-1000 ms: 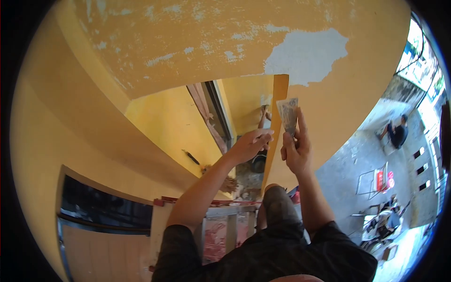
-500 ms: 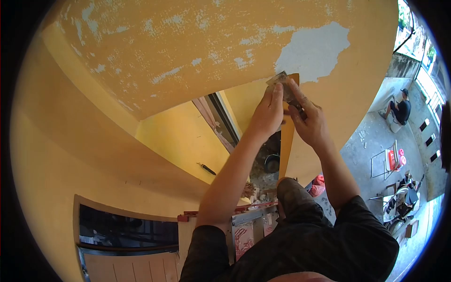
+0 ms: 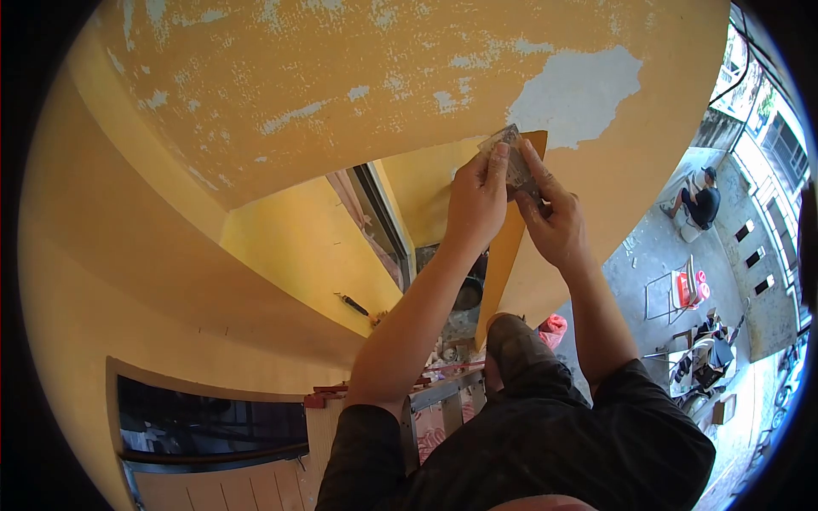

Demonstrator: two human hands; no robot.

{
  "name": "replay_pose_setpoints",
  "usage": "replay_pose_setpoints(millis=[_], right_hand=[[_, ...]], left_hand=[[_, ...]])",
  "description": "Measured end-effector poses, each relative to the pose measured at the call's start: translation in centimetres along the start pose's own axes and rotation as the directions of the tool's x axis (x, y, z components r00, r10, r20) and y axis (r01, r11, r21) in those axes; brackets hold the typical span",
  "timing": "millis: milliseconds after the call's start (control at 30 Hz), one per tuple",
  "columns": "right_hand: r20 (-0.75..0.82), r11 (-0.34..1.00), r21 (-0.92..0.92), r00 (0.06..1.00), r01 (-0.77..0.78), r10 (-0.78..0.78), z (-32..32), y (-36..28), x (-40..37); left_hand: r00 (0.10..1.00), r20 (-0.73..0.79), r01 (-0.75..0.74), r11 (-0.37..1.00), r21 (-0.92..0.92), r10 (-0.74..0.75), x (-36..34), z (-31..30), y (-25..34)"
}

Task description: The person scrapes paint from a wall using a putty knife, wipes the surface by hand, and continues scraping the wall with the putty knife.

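Note:
Both hands are up in front of me, close under the edge of the ochre wall panel (image 3: 341,94). A flat, grey, smeared metal scraper (image 3: 517,170) lies between them. My left hand (image 3: 479,200) is closed on its left side, thumb pressed along the blade. Closed on the scraper's right side is my right hand (image 3: 555,223), with the index finger stretched up along it. Its upper edge overlaps the corner of the panel in this view. A smooth white filler patch (image 3: 579,92) spreads just above and right of my fingertips, and thinner white streaks mark the panel farther left.
A ladder (image 3: 447,396) stands under me, beside my raised knee. A dark-handled tool (image 3: 351,303) rests on the yellow ledge to the left. On the floor far below at right are a co-worker (image 3: 703,204) sitting, a folding chair (image 3: 682,289) and a heap of gear (image 3: 707,358).
My view has shifted a little, so the surroundings sit farther left and lower at the sides. Both hands stay on the scraper, whose flat face now shows more.

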State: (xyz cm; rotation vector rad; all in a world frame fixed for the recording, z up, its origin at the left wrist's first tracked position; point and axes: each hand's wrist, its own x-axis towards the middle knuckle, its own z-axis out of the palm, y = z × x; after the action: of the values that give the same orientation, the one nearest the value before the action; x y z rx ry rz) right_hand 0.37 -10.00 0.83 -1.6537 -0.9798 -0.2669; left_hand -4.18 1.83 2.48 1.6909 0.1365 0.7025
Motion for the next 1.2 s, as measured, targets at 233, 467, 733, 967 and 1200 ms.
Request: replay_pose_setpoints(millis=[233,467,733,967,1200], right_hand=[[-0.044,1.0,0.005,0.999,0.004,-0.004,0.8,0.0,-0.5],[-0.047,0.999,-0.032,0.999,-0.001,0.0,0.9,-0.3,-1.2],[0.009,0.996,0.055,0.997,-0.077,0.076,1.3,-0.7,-1.1],[-0.104,0.994,0.106,0.994,0.04,-0.029,2.8,2.0,-0.9],[-0.158,0.975,0.181,0.982,0.128,-0.1,3.9,3.3,-0.6]], left_hand=[[0.998,0.011,0.061,0.995,-0.08,-0.061,-0.3,-0.3,-0.2],[0.994,0.043,0.102,0.984,-0.145,-0.096,-0.5,-0.6,-0.1],[0.994,0.017,0.108,0.993,-0.041,-0.107,-0.6,-1.2,0.1],[0.999,-0.032,-0.028,0.997,0.073,0.03,0.0,-1.3,-1.2],[0.988,-0.015,-0.15,0.979,0.136,0.154,0.7,-1.7,-2.1]])
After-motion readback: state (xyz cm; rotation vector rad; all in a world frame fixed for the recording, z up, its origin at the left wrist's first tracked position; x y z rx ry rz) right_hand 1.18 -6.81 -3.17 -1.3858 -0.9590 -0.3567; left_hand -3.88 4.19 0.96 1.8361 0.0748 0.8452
